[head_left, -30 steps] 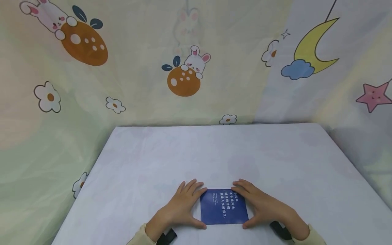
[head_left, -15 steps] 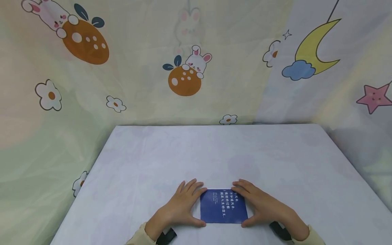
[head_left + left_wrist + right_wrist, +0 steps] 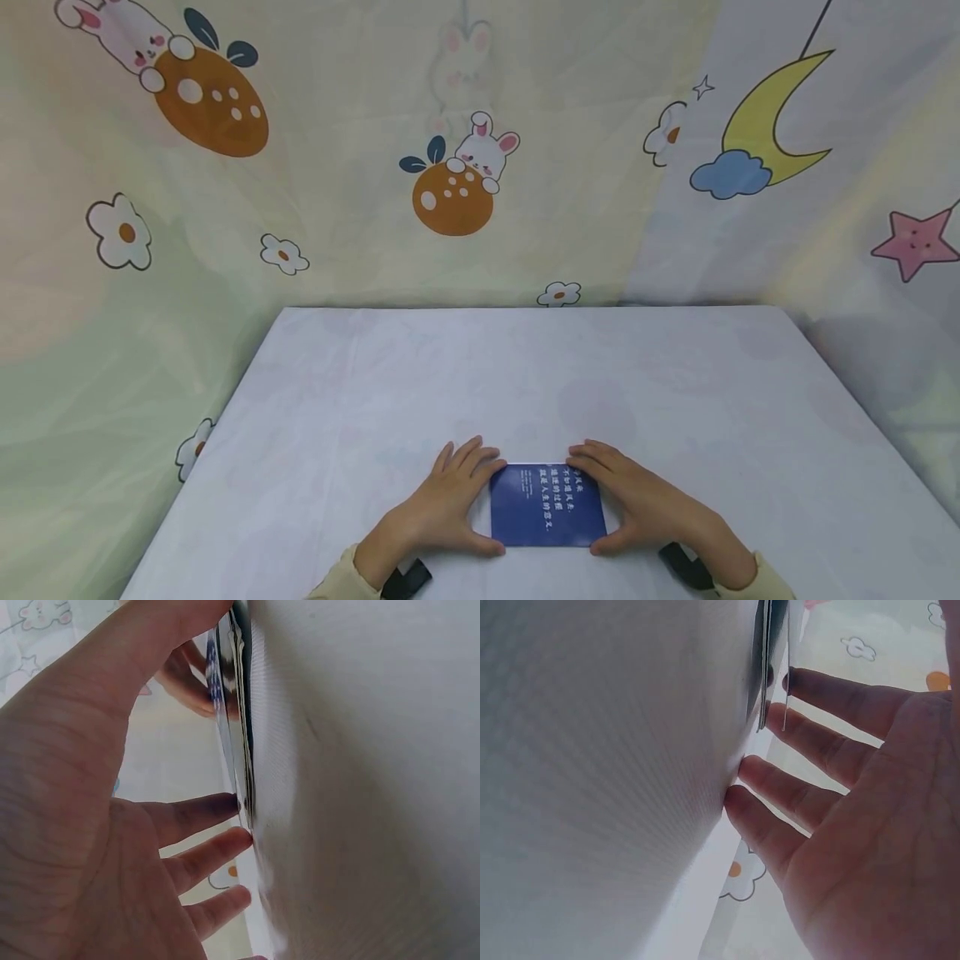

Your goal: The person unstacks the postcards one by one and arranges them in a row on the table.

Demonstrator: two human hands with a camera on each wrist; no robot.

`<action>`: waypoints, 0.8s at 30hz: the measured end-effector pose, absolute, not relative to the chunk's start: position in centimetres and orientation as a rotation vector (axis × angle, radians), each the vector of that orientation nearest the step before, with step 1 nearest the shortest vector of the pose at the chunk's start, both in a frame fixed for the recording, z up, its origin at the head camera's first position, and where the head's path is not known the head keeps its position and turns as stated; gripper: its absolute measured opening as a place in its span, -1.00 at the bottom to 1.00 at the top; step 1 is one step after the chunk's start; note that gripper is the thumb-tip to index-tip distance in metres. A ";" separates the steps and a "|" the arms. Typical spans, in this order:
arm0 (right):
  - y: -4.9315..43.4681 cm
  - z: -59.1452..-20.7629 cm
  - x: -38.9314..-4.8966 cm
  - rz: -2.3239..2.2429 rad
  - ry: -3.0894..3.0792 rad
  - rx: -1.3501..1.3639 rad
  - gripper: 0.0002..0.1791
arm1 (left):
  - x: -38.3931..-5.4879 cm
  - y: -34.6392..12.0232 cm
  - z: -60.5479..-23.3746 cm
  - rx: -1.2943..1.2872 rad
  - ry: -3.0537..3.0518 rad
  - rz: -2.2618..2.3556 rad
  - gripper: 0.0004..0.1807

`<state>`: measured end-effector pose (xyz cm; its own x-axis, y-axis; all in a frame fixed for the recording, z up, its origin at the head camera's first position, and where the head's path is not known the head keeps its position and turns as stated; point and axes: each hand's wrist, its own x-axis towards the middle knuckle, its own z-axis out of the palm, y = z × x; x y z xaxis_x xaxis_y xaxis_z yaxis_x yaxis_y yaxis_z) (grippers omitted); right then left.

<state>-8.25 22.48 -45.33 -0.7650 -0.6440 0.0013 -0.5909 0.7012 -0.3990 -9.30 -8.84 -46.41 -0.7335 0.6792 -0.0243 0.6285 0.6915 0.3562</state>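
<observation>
On the white table lies a dark blue card (image 3: 543,512) with columns of white writing. Edge-on in the left wrist view, several thin layers (image 3: 241,727) show under its printed face. My left hand (image 3: 444,504) holds the left side, thumb at the near corner and index finger at the far one; its other fingers are spread. My right hand (image 3: 643,504) holds the right side likewise, its index finger over the far corner. From the right wrist, one thin sheet (image 3: 786,697) stands a little apart from the layers (image 3: 763,682), close to the fingertips (image 3: 799,681).
The white tabletop (image 3: 480,375) reaches back to a cloth backdrop (image 3: 337,167) printed with rabbits, flowers and a moon. Dark straps (image 3: 686,567) sit at both wrists, below pale sleeves (image 3: 757,579).
Near edge of the blue card and both thumbs have shifted very slightly away from me. Otherwise the hands keep their places.
</observation>
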 end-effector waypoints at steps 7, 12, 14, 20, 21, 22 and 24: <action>22.5 -45.4 -8.4 -0.658 2.779 -0.960 0.12 | -9.6 -9.0 -46.3 1.063 2.767 0.511 0.11; 22.3 -45.3 -8.3 -0.663 2.798 -0.861 0.11 | -9.8 -9.2 -46.3 1.065 2.772 0.532 0.11; 22.3 -45.3 -8.4 -0.663 2.796 -0.844 0.12 | -9.9 -9.3 -46.3 1.057 2.776 0.557 0.11; 22.2 -45.1 -8.7 -0.761 2.736 -0.823 0.13 | -10.5 -9.6 -46.2 1.018 2.741 0.698 0.13; 22.2 -45.1 -8.8 -0.797 2.715 -0.812 0.12 | -10.6 -9.6 -46.2 1.000 2.717 0.737 0.13; 22.3 -45.2 -8.9 -0.845 2.693 -0.803 0.11 | -10.7 -9.7 -46.2 0.984 2.691 0.779 0.13; 22.3 -45.4 -9.1 -0.966 2.658 -0.831 0.02 | -10.8 -9.7 -46.3 0.950 2.639 0.862 0.14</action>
